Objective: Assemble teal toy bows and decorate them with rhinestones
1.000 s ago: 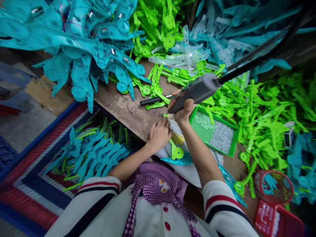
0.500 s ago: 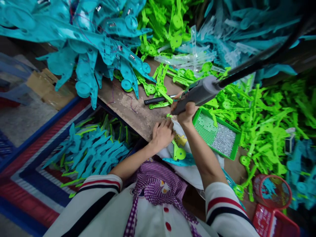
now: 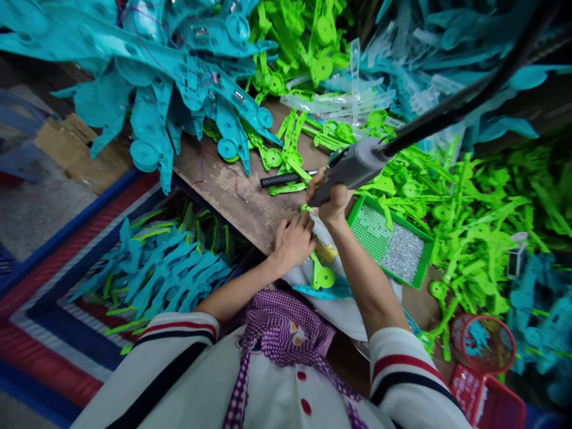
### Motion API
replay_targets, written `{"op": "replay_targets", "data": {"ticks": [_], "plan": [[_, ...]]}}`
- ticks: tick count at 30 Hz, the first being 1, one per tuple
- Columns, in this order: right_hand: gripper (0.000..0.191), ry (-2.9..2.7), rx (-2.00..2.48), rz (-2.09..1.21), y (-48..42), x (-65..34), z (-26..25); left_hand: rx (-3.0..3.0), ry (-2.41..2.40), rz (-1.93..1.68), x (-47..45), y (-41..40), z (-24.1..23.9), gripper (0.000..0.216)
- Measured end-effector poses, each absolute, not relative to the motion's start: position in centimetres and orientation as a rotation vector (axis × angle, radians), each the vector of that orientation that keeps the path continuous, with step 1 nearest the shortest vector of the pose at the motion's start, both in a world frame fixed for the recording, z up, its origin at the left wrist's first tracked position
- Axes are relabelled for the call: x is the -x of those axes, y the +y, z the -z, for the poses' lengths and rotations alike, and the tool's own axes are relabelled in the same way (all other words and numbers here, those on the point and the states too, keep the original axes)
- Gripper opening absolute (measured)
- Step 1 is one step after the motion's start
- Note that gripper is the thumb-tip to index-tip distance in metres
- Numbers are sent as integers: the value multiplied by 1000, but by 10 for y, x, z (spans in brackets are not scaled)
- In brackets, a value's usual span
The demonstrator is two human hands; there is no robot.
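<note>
My right hand (image 3: pixel 334 205) is wrapped around a grey electric screwdriver (image 3: pixel 353 164), which tilts down to the left from a black cable. Its tip is hidden behind my fingers. Just left of it, my left hand (image 3: pixel 294 243) grips a bright green plastic part (image 3: pixel 322 275); the part's round end shows below the hand and a small tip above it. Beneath these lie a blue plastic part (image 3: pixel 328 289) and a white cloth (image 3: pixel 346 307) with a yellow figure. How far the left fingers curl under is hidden.
A green tray (image 3: pixel 393 241) of small metal screws stands right of my forearm. A black-handled tool (image 3: pixel 281 179) lies on the bench. Around are heaps of green parts (image 3: pixel 473 220) and blue parts (image 3: pixel 147 77), a lined crate (image 3: pixel 40 298) at left and red baskets (image 3: pixel 485 342) at right.
The screwdriver and my right hand have shifted very slightly left. The whole view has moved a little; my left hand stays on the green part.
</note>
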State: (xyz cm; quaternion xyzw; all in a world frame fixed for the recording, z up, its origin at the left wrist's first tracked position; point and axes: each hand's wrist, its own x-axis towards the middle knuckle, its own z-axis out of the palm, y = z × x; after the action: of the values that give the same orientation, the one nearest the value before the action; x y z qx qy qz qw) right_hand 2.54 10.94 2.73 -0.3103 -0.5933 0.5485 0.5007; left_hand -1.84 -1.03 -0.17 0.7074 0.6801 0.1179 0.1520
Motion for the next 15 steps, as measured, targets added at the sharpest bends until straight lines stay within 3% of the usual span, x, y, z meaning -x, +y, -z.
{"op": "replay_targets", "data": {"ticks": [6,11,15], "plan": [[68,-1403,754,-1325,111,-22,-21,-2029,1970,-369,19,-11,5,40],[62,-1124,843,-1069,117,-57,-66,-2023,1981,-419,22,-14,11,42],[56,-1246,817,-888,120,-118,-87,-2001,1991,-445,23,-14,11,42]]}}
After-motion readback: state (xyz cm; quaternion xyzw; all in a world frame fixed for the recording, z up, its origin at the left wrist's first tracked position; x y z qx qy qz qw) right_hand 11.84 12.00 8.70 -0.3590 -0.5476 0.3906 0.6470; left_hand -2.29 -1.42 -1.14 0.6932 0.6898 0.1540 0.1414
